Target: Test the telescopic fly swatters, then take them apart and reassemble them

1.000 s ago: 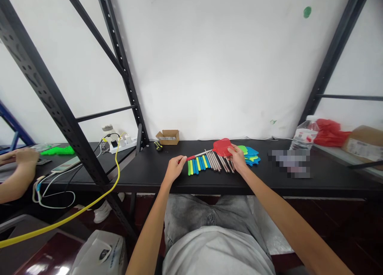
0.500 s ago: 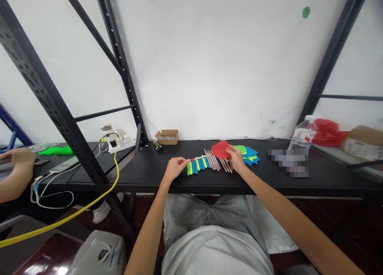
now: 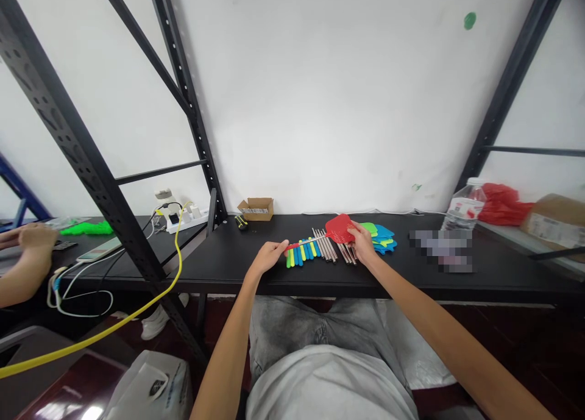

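Note:
A red fly swatter (image 3: pixel 339 230) with a thin metal rod is held level between both hands above the black table (image 3: pixel 223 255). My left hand (image 3: pixel 269 256) is closed on its red handle end, and my right hand (image 3: pixel 362 242) grips the right edge of its flat head. Beneath the rod lies a row of blue, green and yellow handles (image 3: pixel 301 254). Beside them rest several metal rods (image 3: pixel 325 247), partly under the red head. Blue and green swatter heads (image 3: pixel 384 234) are stacked just right of my right hand.
Toward the wall stand an open cardboard box (image 3: pixel 256 209) and a black-yellow tool (image 3: pixel 241 223). To the right are a plastic bottle (image 3: pixel 461 208) and a red bag (image 3: pixel 503 204). A yellow cable (image 3: pixel 176 267) crosses the left; another person's hand (image 3: pixel 34 249) is beyond the post.
My left hand has shifted slightly on the handle end, leaving less of the handle sticking out to the left. The swatter and my right hand stay nearly where they were.

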The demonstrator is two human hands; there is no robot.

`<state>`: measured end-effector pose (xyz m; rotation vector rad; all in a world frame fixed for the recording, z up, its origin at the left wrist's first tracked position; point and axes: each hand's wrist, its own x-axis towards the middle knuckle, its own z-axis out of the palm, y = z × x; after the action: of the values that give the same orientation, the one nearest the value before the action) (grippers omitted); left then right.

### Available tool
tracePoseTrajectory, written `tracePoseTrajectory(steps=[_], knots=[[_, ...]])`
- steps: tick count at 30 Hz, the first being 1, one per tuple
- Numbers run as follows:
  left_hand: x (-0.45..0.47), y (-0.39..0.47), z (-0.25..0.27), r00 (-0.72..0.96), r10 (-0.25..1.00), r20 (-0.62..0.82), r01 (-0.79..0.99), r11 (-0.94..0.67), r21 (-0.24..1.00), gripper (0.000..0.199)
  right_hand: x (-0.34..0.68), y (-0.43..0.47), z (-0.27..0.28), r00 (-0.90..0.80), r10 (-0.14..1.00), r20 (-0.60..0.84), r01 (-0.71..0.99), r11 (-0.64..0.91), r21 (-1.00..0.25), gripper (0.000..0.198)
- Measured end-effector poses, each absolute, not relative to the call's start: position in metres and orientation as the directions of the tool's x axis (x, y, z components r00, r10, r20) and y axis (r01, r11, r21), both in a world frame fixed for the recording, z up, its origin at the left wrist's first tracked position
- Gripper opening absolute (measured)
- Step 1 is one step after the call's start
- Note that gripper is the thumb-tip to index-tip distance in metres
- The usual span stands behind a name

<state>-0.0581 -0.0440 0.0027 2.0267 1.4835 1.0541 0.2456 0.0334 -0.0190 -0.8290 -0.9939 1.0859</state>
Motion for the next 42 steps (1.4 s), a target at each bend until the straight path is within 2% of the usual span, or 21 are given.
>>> tracePoseTrajectory(steps=[6, 18, 32, 36, 42], knots=[[-0.058, -0.046, 0.003, 0.122, 0.939, 0.321, 0.620, -0.324, 0.714, 0.060, 0.245, 0.033, -0.019, 0.151, 0.960, 0.234, -0.311, 0.271, -0.911, 0.051], [-0.059, -0.050, 0.005, 0.193, 0.926, 0.325, 0.565, -0.375, 0.735, 0.051, 0.244, 0.033, -0.019, 0.136, 0.956, 0.260, -0.289, 0.290, -0.912, 0.049], [-0.062, -0.049, 0.001, 0.183, 0.910, 0.372, 0.541, -0.409, 0.735, 0.035, 0.243, 0.032, -0.022, 0.100, 0.955, 0.280, -0.256, 0.297, -0.920, 0.039], [-0.060, -0.048, 0.000, 0.128, 0.923, 0.363, 0.471, -0.379, 0.796, 0.037, 0.242, 0.033, -0.021, 0.130, 0.952, 0.278, -0.261, 0.303, -0.916, 0.039], [-0.061, -0.038, -0.009, 0.027, 0.976, 0.216, 0.222, -0.216, 0.951, 0.032, 0.245, 0.035, -0.019, 0.194, 0.954, 0.231, -0.320, 0.284, -0.904, 0.042]])
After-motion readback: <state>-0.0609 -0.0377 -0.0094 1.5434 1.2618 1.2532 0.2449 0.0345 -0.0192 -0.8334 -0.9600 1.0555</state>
